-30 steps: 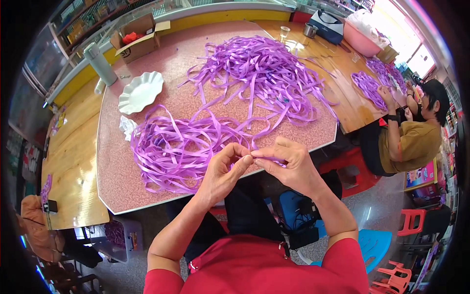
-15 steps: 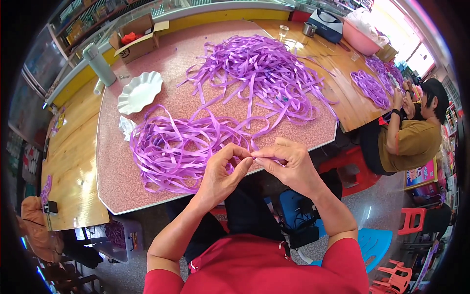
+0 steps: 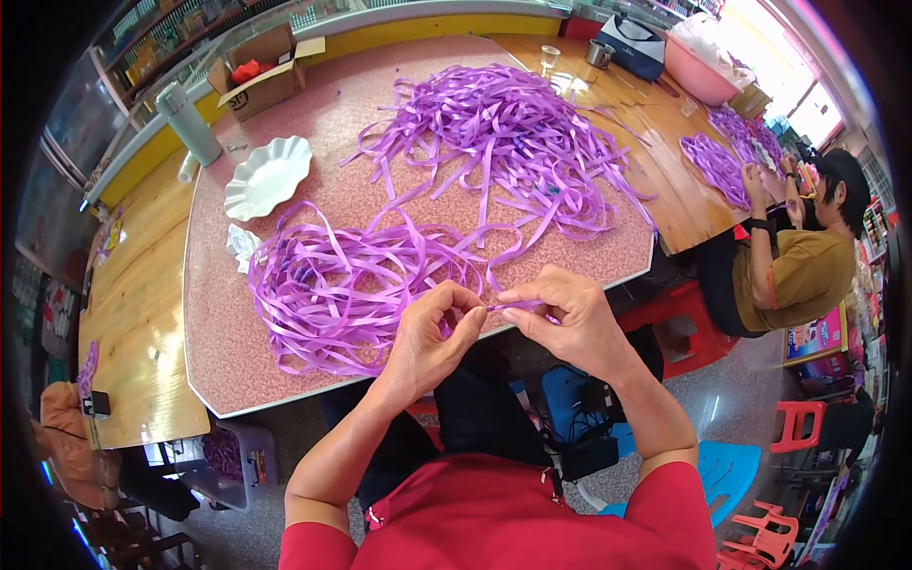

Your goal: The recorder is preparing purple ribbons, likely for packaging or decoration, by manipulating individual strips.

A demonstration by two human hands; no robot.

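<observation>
Both my hands meet just over the near edge of the pink speckled table (image 3: 285, 171). A thin purple ribbon (image 3: 513, 306) is stretched across the small gap between them. Thumb and forefinger of my left hand (image 3: 432, 332) pinch one part of it. My right hand (image 3: 567, 312) pinches the ribbon a little farther right, its other fingers curled. Close to my left hand lies a loose heap of purple ribbons (image 3: 332, 275) with darker knotted bits at its left. Farther back spreads a larger ribbon pile (image 3: 503, 123).
At the left stand a scalloped white plate (image 3: 269, 178), a crumpled tissue (image 3: 243, 247), a grey-green bottle (image 3: 188, 123) and an open cardboard box (image 3: 261, 76). A person in a brown shirt (image 3: 807, 271) sits at the right, near more ribbons (image 3: 714, 169). A blue stool (image 3: 727, 480) stands behind my right arm.
My fingertips have drawn slightly apart, the right hand shifting rightward, so a short stretch of ribbon now shows between them. At the right, the other person's hand has moved left.
</observation>
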